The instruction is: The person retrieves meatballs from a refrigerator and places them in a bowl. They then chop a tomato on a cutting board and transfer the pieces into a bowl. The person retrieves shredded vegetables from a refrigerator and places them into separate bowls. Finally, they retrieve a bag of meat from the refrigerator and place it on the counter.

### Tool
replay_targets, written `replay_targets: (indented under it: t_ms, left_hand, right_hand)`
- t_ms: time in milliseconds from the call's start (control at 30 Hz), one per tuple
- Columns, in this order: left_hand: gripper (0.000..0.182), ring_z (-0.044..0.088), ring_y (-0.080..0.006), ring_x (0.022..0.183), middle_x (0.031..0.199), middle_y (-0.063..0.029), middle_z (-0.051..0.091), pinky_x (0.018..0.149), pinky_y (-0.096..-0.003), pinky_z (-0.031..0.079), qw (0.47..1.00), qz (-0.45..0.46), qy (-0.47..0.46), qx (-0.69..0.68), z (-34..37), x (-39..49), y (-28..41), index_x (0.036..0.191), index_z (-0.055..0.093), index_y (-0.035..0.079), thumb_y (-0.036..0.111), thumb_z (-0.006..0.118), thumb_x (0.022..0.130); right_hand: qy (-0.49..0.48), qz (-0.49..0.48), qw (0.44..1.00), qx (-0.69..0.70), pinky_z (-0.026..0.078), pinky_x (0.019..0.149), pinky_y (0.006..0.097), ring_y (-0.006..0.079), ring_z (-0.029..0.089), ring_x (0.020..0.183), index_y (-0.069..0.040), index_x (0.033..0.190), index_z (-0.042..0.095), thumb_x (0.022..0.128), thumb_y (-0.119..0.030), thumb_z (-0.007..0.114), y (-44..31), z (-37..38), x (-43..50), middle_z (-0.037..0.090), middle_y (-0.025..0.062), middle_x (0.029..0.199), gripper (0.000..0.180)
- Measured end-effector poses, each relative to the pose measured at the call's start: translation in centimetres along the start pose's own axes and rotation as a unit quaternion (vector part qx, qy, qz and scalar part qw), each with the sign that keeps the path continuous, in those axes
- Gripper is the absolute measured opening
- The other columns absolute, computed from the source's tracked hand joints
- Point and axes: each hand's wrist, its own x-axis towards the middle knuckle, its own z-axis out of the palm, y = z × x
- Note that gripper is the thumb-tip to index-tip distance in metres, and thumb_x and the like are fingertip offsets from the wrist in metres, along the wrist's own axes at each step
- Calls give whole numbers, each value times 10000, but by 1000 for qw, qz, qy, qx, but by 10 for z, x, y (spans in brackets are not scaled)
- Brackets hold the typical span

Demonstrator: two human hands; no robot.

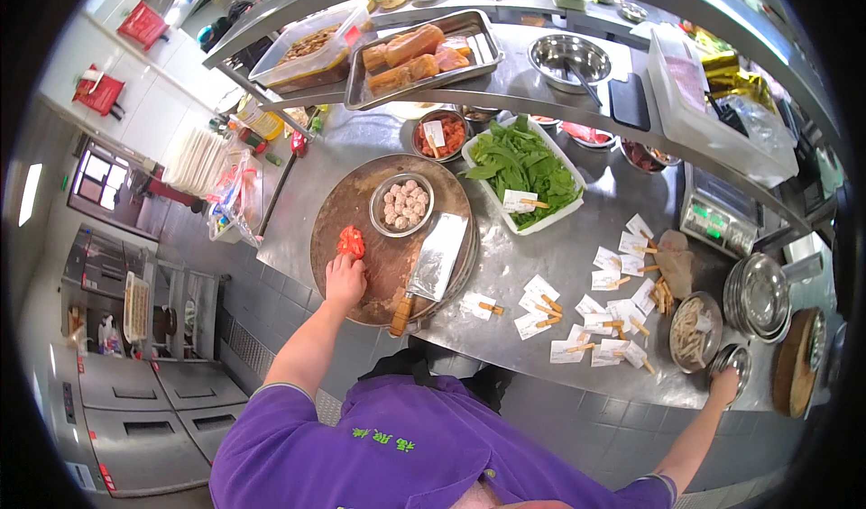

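My left hand (346, 282) rests on the round wooden chopping board (338, 191), its fingertips against a small pile of chopped red vegetable (351, 241), perhaps tomato. Whether those fingers grip any pieces is hard to see. Beyond the pile, a metal bowl of pale meatballs (402, 205) stands on the board. A cleaver (440, 255) lies to its right, wooden handle towards me. Far to the right, my right hand (725, 383) holds the rim of a small metal bowl (739, 360) that sits in a stack by the counter's front edge.
Paper slips with clothespins (609, 323) are scattered over the steel counter (487, 265). A white tub of leafy greens (528, 164) stands behind the board. A metal shelf (433, 96) overhangs the back. A digital scale (717, 218) and stacked metal bowls (754, 296) line the right.
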Motion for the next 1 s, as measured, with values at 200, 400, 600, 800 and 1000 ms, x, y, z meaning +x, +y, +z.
replay_targets:
  t_ms: [200, 400, 600, 800, 1000]
  left_hand:
    - [186, 568, -314, 1143, 1131, -104, 619, 973, -482, 430, 997, -44, 24, -56, 10, 11, 7, 971, 684, 114, 171, 658, 795]
    - [291, 586, -320, 1088, 1075, -122, 623, 934, -487, 451, 992, -20, 23, -124, -2, 18, -9, 1076, 669, 115, 235, 675, 811]
    - [416, 624, -240, 1041, 1135, -101, 662, 844, -392, 512, 729, -183, -82, -655, -44, 76, 21, 1243, 627, 83, 401, 599, 975]
    - [483, 650, -214, 1021, 1274, -105, 605, 838, -423, 564, 397, -192, -321, -838, -80, 95, -24, 1408, 469, 75, 340, 556, 1013]
    - [275, 699, -229, 914, 1048, -112, 660, 759, -384, 615, 410, -348, -165, -827, -10, 109, -131, 1192, 542, 30, 145, 533, 942]
  right_hand:
    - [42, -63, 982, 174, 498, 780, 523, 467, 658, 911, 51, 925, 668, 828, -206, 723, 45, -28, 4, 681, 289, 930, 280]
    - [27, -213, 971, 104, 470, 747, 529, 474, 619, 837, 49, 886, 643, 827, -156, 691, -93, -130, -90, 644, 270, 850, 218]
    - [49, -495, 822, 277, 518, 770, 440, 349, 660, 879, -46, 939, 740, 757, -56, 693, -350, -203, -265, 706, 137, 910, 188]
    - [85, -645, 699, 297, 474, 821, 403, 232, 664, 916, -128, 1005, 754, 772, -71, 692, -590, -194, -448, 715, 17, 940, 248]
    - [91, -583, 696, 408, 468, 912, 431, 315, 614, 1036, -90, 1087, 714, 821, -119, 727, -676, -176, -518, 651, 104, 1114, 268]
